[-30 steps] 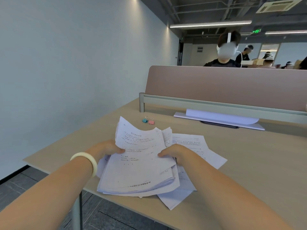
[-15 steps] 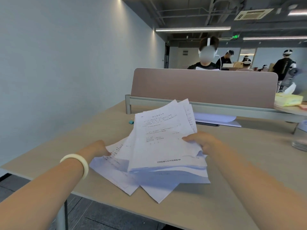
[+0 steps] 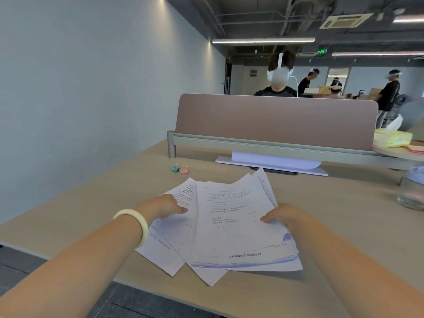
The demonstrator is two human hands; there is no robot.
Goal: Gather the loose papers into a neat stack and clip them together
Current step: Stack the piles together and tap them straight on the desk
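Note:
A pile of printed white papers (image 3: 231, 228) lies fanned and uneven on the wooden desk (image 3: 332, 226) in front of me. My right hand (image 3: 278, 215) grips the thicker bunch at its right edge, thumb on top. My left hand (image 3: 166, 206), a pale bangle on its wrist, rests on the loose sheets (image 3: 167, 244) that stick out at the left, thumb pressing down on them. Two small binder clips, a teal clip (image 3: 175, 169) and a pink clip (image 3: 184, 171), sit side by side on the desk beyond the papers, to the left.
A brown divider panel (image 3: 275, 120) closes the desk's far side, with a white paper holder (image 3: 273, 162) at its foot. A glass jar (image 3: 413, 191) stands at the right edge. A yellow tissue pack (image 3: 393, 138) lies beyond. A person sits behind the divider.
The bunch in my right hand has dropped from a raised tilt down flat onto the loose sheets. My left hand has moved onto the left sheets. The clips are uncovered again.

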